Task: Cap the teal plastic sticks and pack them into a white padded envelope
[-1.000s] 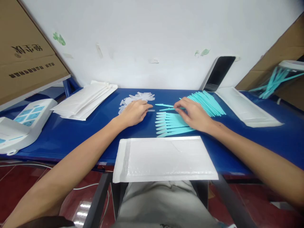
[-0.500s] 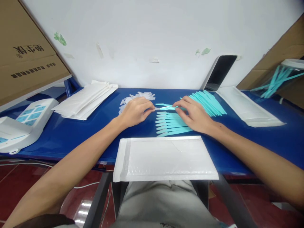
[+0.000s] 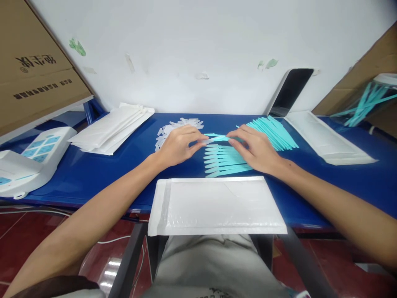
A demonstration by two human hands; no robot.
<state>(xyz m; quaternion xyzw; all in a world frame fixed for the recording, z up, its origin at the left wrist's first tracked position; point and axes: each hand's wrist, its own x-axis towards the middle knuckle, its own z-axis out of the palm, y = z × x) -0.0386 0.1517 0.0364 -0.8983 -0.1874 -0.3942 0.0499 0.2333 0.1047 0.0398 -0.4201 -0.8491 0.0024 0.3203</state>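
Observation:
My left hand (image 3: 176, 145) is closed in a pinch on a small translucent cap (image 3: 208, 141), at the left tip of a turquoise eyebrow razor (image 3: 221, 138). My right hand (image 3: 257, 150) pinches this razor, and a second one lies beside it in the same fingers, its end pointing up to the left. Below the hands lies a row of turquoise razors (image 3: 228, 160) with whitish covered tips, partly hidden by my right hand. Loose translucent caps (image 3: 161, 135) are heaped behind my left hand. A fanned pile of turquoise razors (image 3: 276, 133) lies behind my right hand.
A white padded mailer (image 3: 217, 206) lies at the table's front edge. More mailers (image 3: 108, 126) are stacked left, near a white-and-blue device (image 3: 46, 157). On the right are a mailer (image 3: 331, 138), a phone (image 3: 291, 93) leaning on the wall and a clear tub (image 3: 384, 79) of turquoise sticks.
My left hand has moved slightly right, bringing the cap up against the razor's tip. My right hand has stayed nearly in place.

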